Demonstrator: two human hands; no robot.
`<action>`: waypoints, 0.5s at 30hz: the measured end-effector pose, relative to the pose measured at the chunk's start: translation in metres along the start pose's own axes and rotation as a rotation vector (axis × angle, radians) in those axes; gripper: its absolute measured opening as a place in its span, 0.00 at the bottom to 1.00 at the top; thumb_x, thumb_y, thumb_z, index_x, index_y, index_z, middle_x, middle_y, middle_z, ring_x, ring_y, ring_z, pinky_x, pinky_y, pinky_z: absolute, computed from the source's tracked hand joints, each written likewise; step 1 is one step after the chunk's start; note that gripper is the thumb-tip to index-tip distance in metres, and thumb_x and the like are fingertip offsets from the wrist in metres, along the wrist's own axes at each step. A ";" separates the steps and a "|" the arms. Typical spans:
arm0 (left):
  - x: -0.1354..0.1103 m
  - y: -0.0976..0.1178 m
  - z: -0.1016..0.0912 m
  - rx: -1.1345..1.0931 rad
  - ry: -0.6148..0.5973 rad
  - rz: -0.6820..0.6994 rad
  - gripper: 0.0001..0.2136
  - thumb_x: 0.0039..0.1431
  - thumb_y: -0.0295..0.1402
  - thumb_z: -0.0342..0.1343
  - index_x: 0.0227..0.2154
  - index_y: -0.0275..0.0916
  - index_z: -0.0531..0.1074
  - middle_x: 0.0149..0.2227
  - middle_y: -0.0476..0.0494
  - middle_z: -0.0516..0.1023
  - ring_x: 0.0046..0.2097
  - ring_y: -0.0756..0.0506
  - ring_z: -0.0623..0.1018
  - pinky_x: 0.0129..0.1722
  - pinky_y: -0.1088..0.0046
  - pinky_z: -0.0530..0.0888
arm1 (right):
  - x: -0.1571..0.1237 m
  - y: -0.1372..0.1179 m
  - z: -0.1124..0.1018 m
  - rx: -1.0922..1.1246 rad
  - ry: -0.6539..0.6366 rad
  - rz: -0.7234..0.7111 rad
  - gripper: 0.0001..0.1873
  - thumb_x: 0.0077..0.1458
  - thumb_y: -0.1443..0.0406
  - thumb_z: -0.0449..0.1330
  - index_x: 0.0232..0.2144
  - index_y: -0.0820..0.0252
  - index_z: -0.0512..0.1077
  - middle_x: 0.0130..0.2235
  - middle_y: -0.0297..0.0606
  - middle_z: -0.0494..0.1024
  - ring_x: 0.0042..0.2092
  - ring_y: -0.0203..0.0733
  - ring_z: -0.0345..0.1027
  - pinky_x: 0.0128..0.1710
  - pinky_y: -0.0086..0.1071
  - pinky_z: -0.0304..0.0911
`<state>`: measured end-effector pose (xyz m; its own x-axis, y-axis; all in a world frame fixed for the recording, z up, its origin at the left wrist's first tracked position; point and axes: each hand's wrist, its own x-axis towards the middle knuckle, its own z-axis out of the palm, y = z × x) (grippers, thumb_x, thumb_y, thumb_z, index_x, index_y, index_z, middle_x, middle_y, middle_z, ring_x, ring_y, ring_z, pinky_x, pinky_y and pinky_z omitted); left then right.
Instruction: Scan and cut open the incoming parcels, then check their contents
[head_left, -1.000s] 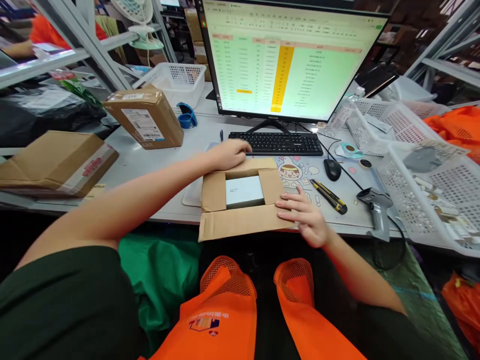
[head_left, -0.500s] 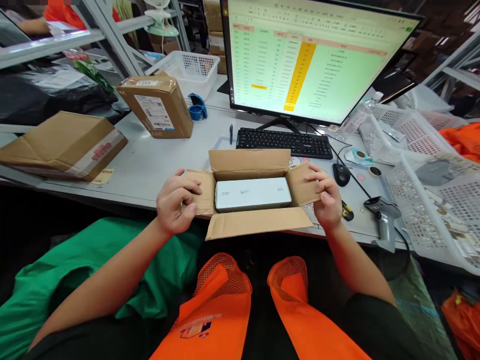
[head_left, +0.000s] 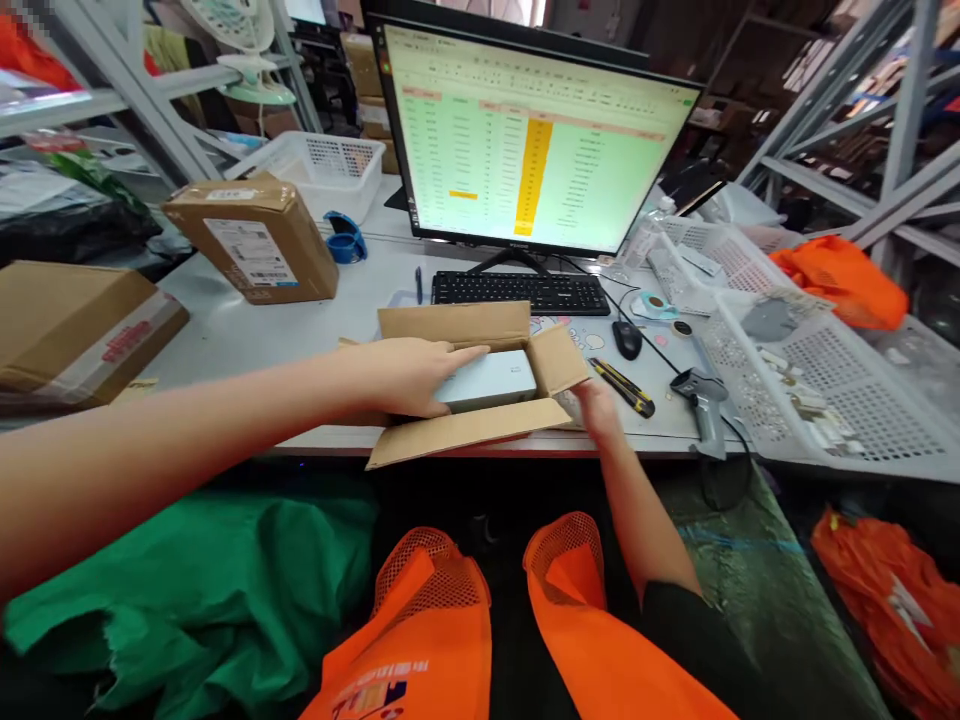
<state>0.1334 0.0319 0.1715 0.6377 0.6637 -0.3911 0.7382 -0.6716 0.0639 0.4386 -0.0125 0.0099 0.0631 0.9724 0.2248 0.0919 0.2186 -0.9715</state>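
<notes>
**Firm, even hold on the white box inside the open carton**

Look first at the open carton (head_left: pixel 454 322), set on the counter (head_left: pixel 232 345) with its near flap (head_left: pixel 465 432) reaching out over the front edge. Find the white box (head_left: pixel 491 380) inside this carton, between the flaps, its left end covered by a hand. See the left hand (head_left: pixel 411 375) at the left part of the carton, reaching in: thumb at the near long edge of the white box, one finger stretched over the top, thumb and finger apart. Cannot tell how firmly pressed. See the right hand (head_left: pixel 598 408) at the right end of the carton, by the outer edge of the right flap (head_left: pixel 559 360), blurred and partly hidden; cannot tell whether clamped on the flap or only touching.

For good work here, better to press the white box evenly from both long sides, not only from the top, so as not to tilt it against the carton wall. Set the thumb well below the top edge for a surer grip. Use the right hand as a brace, drawing the flap gently outward, without tearing the cardboard. Avoid leaning on the near flap, for fear of tipping the carton. Mind also the utility knife (head_left: pixel 624 388), to the right of the carton, near the right hand; cannot tell whether with blade in or out.
</notes>
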 end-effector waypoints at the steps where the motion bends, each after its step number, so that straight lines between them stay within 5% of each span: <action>1: 0.002 -0.005 0.004 -0.047 0.052 0.025 0.47 0.59 0.46 0.61 0.78 0.46 0.48 0.65 0.33 0.75 0.60 0.30 0.79 0.55 0.58 0.77 | -0.002 0.002 0.010 -0.024 -0.068 0.019 0.42 0.41 0.34 0.71 0.46 0.58 0.79 0.48 0.48 0.86 0.56 0.60 0.79 0.63 0.55 0.71; 3: -0.002 -0.021 0.013 -0.211 0.212 0.081 0.46 0.55 0.51 0.64 0.75 0.44 0.58 0.65 0.34 0.75 0.62 0.30 0.79 0.60 0.56 0.76 | -0.006 0.003 0.031 -0.083 -0.184 0.032 0.47 0.28 0.44 0.81 0.50 0.58 0.78 0.48 0.42 0.86 0.52 0.58 0.80 0.58 0.50 0.76; 6: -0.014 -0.057 0.022 -0.530 0.510 0.108 0.45 0.42 0.60 0.71 0.63 0.44 0.75 0.61 0.39 0.79 0.61 0.28 0.79 0.63 0.50 0.76 | -0.009 -0.008 0.038 -0.262 -0.274 -0.077 0.51 0.38 0.49 0.78 0.63 0.54 0.68 0.59 0.38 0.80 0.61 0.52 0.75 0.62 0.43 0.73; 8: -0.020 -0.079 0.022 -0.789 0.718 0.077 0.42 0.35 0.62 0.73 0.55 0.46 0.78 0.54 0.45 0.82 0.56 0.30 0.80 0.57 0.49 0.81 | -0.019 -0.021 0.017 -0.351 -0.236 -0.176 0.54 0.44 0.50 0.75 0.69 0.52 0.61 0.67 0.39 0.73 0.67 0.51 0.68 0.68 0.44 0.67; 12: -0.021 -0.078 0.015 -1.518 1.006 -0.051 0.25 0.44 0.52 0.70 0.45 0.48 0.77 0.43 0.51 0.84 0.45 0.38 0.81 0.41 0.59 0.86 | -0.090 -0.037 -0.054 -0.324 -0.009 -0.230 0.50 0.41 0.54 0.75 0.66 0.54 0.63 0.64 0.47 0.75 0.65 0.59 0.71 0.66 0.52 0.70; 15: -0.007 -0.047 0.017 -1.851 0.968 0.007 0.18 0.58 0.49 0.62 0.45 0.42 0.75 0.45 0.44 0.84 0.42 0.41 0.81 0.33 0.64 0.83 | -0.159 -0.032 -0.099 -0.295 0.466 -0.172 0.36 0.38 0.56 0.78 0.51 0.51 0.73 0.48 0.43 0.83 0.51 0.59 0.79 0.51 0.50 0.79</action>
<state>0.0904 0.0530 0.1555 0.0715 0.9950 0.0695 -0.3527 -0.0400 0.9349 0.5238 -0.1819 0.0126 0.4482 0.7713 0.4520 0.4082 0.2732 -0.8710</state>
